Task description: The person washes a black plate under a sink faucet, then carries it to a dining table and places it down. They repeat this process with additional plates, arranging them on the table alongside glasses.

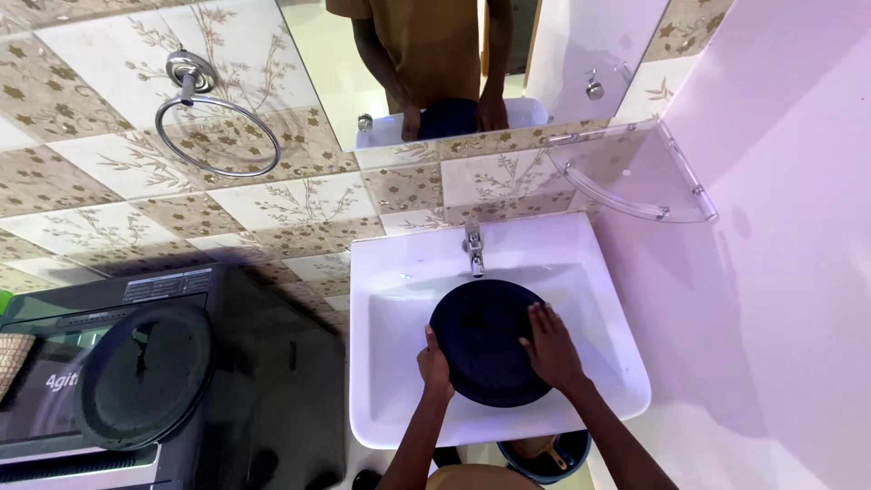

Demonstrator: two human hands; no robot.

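I look down at a white washbasin (392, 399) and I see both hands on a round dark plate (485, 318) that is held over the bowl of the basin. The left hand (435, 366) grips the plate at its left lower edge: the thumb lies on the upper face and the other fingers are curled under the rim, so I cannot see them. The right hand (549, 349) lies flat on the upper face of the plate, on its right part, with the fingers spread and pointing away from me toward the middle of the plate. The plate seems a little tilted, but I cannot tell if it touches the bottom of the basin.

Just beyond the fingers of the right hand, past the far edge of the plate, stands a chrome tap (473, 249) at the back of the basin. No water is visible coming from it. Well to the left of the left hand there is a dark washing machine (263, 381) with a round lid (145, 374) on top. On the tiled wall above it hangs a chrome towel ring (216, 134). Far beyond the right hand, in the corner, is a clear glass shelf (635, 168), and a mirror (454, 54) hangs over the basin. Below my wrists, under the basin, I see a dark bucket (546, 458).
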